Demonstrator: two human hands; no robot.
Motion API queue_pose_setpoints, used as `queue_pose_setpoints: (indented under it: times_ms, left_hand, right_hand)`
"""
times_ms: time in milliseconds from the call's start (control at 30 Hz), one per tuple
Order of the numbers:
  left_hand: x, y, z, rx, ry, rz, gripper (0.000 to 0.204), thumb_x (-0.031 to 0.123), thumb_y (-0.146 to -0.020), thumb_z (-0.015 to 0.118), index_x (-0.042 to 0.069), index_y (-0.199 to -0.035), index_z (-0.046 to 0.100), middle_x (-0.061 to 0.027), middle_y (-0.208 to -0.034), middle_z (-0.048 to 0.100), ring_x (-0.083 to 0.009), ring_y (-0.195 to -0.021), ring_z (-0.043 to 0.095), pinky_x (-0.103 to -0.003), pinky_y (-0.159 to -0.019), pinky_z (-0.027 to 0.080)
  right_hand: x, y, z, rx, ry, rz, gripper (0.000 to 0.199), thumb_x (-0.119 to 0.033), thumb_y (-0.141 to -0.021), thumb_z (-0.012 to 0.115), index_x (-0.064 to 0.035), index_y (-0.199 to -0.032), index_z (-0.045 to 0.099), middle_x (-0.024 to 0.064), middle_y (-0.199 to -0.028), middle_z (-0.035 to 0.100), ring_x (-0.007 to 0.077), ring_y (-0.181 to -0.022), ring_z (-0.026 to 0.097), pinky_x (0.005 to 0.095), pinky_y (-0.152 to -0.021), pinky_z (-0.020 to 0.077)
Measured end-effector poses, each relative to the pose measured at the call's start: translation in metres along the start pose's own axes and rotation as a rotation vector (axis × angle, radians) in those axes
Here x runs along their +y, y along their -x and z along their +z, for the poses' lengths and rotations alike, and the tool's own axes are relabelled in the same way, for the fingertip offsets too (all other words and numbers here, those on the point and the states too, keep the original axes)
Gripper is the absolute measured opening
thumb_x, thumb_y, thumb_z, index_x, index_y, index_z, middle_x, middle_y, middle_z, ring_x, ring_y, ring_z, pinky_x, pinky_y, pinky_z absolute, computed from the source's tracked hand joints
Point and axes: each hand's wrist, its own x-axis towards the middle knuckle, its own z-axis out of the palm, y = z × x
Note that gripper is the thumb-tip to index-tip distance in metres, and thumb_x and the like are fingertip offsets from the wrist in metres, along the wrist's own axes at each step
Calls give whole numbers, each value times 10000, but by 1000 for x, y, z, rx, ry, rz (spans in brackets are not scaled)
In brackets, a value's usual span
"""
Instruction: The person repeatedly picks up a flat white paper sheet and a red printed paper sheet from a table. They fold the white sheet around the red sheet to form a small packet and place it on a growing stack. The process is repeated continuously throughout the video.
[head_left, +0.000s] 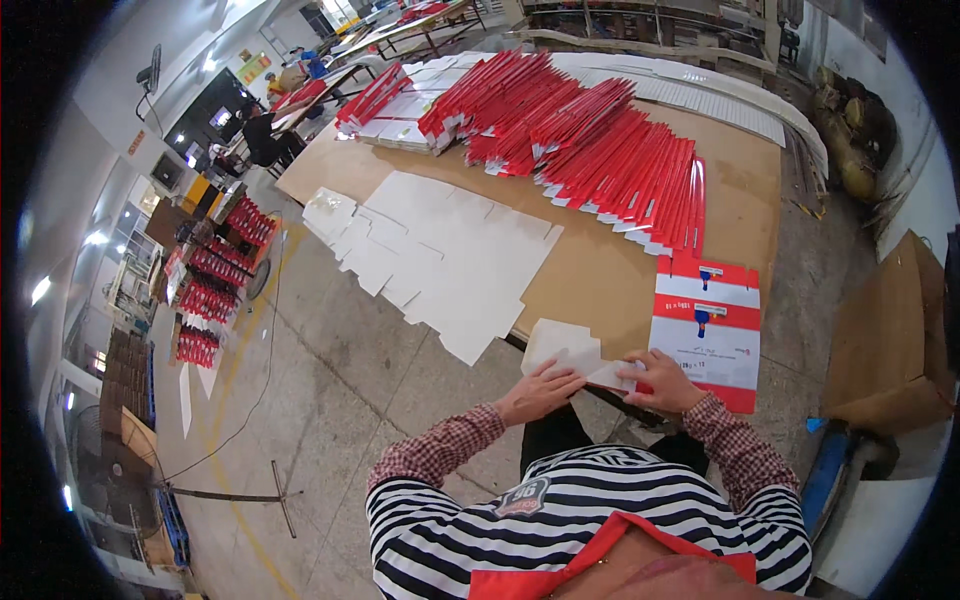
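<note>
At the table's near edge, a small folded piece of white cardboard (565,347) lies between my two hands. My left hand (540,393) is closed over its lower left part, fingers together along the card's edge. On the right end, my right hand (663,381) pinches the card between thumb and curled fingers. Just beyond the right hand lies a flat red and white printed carton (705,345). To the left, a spread stack of flat, die-cut white cardboard blanks (455,250) overhangs the table edge.
Long overlapping rows of red folded cartons (620,150) cover the far part of the brown table (735,185). A large cardboard box (890,340) stands on the floor at right. Stacked red goods (215,280) stand at left. Another person (262,135) sits at a distant table.
</note>
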Motion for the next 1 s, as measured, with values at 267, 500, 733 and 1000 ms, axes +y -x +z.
queue_pose_setpoints:
  times_ms: [267, 500, 733, 1000]
  left_hand:
    - [43, -36, 40, 1216, 656, -1194, 499, 165, -832, 771, 7, -1235, 521, -97, -1016, 641, -251, -1035, 580, -375, -955, 447]
    - [49, -80, 28, 1032, 807, -776, 277, -16, -833, 648, 19, -1073, 513, -126, -992, 605, -230, -897, 603, -330, -808, 501]
    - [25, -125, 25, 61, 141, -58, 1135, 754, -702, 613, 24, -1504, 278, -227, -1554, 258, -416, -1436, 237, -616, -1134, 154]
    - [24, -138, 36, 77, 102, -75, 1130, 788, -739, 498, -5, -1508, 258, -223, -1557, 262, -380, -1450, 229, -597, -1148, 129]
  right_hand:
    - [-7, 16, 1, 18, -10, 22, 520, -470, -783, 744, -140, -1181, 687, 138, -1279, 540, 321, -1089, 510, 430, -948, 447]
    - [-4, 12, 5, 93, -11, -24, 530, -442, -742, 765, -137, -1168, 686, 145, -1259, 553, 343, -1073, 524, 468, -928, 447]
    - [-9, 56, -7, 109, 211, 155, 754, -292, -666, 802, -109, -1347, 534, 172, -1428, 457, 380, -1322, 413, 489, -1122, 311]
    - [-13, 63, -25, 189, 186, 326, 766, -205, -718, 775, -132, -1420, 478, 123, -1507, 381, 327, -1411, 318, 477, -1175, 242]
